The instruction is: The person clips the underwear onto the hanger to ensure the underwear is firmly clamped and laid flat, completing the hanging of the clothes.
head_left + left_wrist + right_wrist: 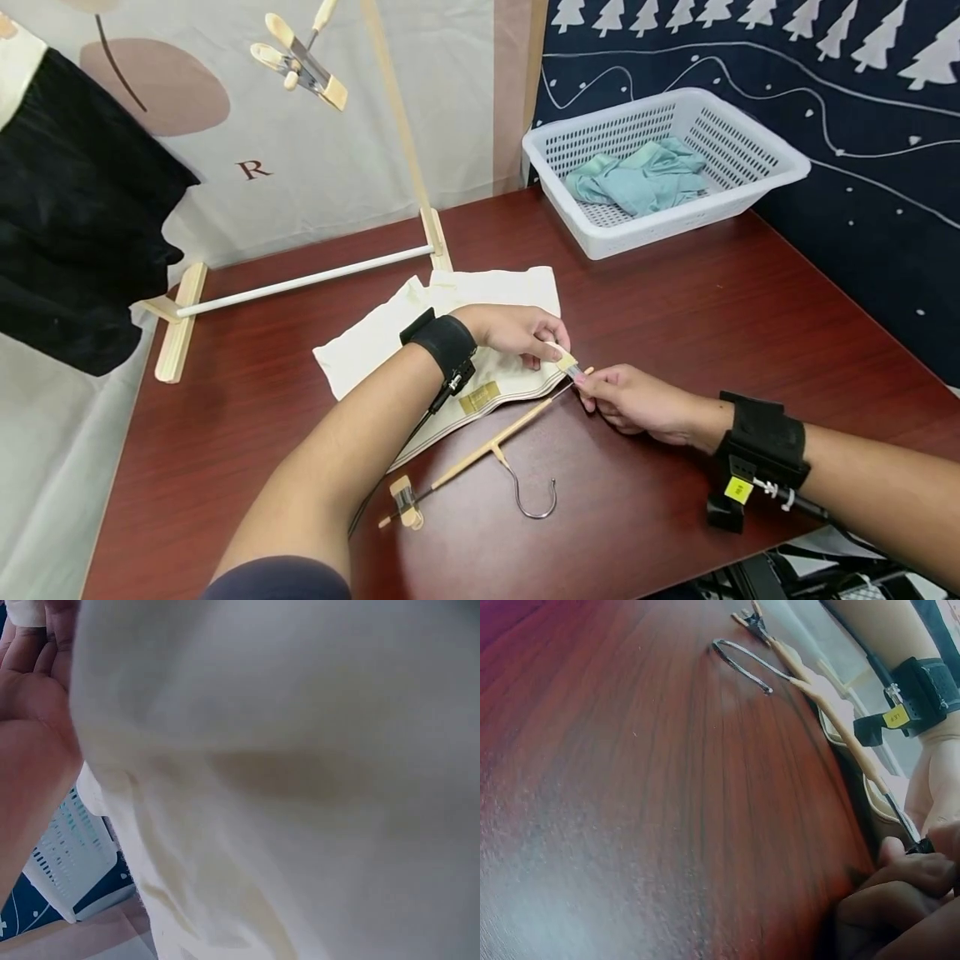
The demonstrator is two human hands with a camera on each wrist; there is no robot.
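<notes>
Between the two sets of fingers, at the near edge of the cream garment (450,342), sits the end clip (564,360) of a wooden clip hanger (487,450) that lies flat on the desk (675,333). Left hand (517,332) rests on the cloth with its fingers pinching that clip from above. Right hand (637,402) meets it from the opposite side, fingertips pressed together on the clip's metal spring end, as the right wrist view also suggests, though the exact grip is partly hidden there. The hanger's bar runs back from the fingers toward the person, its steel hook (534,493) lying on the bare wood and the second clip (406,500) at the far end, well away from both hands.

To do this well, I judge the clip should be squeezed fully apart before the waistband edge goes in, with the cloth kept flat under the left palm so the fabric enters unwrinkled and deep enough to hold. Beyond the fingers stand a wooden rack (300,279) and a white basket (750,133) holding a teal cloth (637,175).
</notes>
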